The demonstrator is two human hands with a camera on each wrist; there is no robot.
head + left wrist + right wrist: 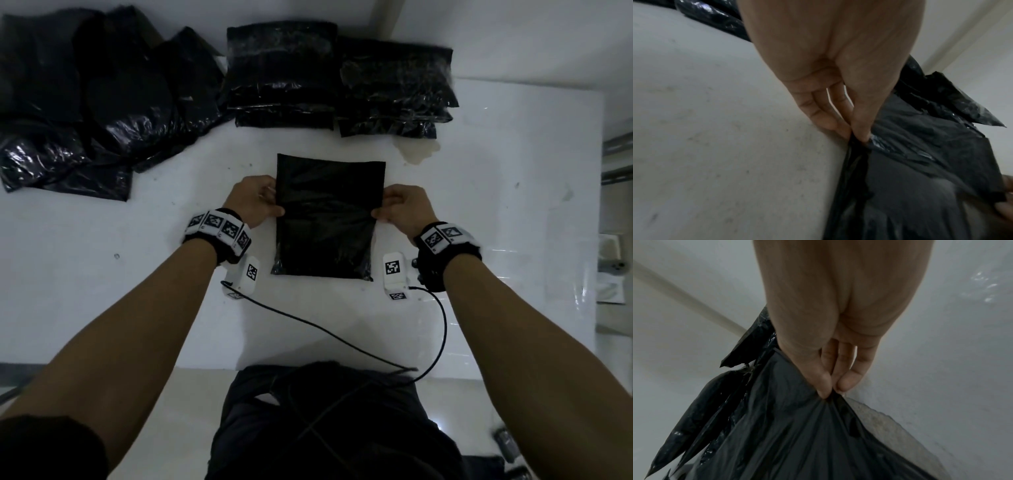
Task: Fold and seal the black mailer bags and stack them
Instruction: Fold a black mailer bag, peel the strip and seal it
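Observation:
A flat black mailer bag lies lengthwise on the white table in front of me. My left hand pinches its left edge about halfway along; the left wrist view shows thumb and fingers nipping the plastic of the mailer bag. My right hand pinches the opposite edge, and in the right wrist view the thumb and fingertips gather the mailer bag into creases. Two stacks of folded bags sit at the table's far side.
A loose heap of black bags fills the far left of the table. A yellowish stain marks the surface below the right stack. Black cables run from my wrist units toward my body. The table's right edge borders clutter.

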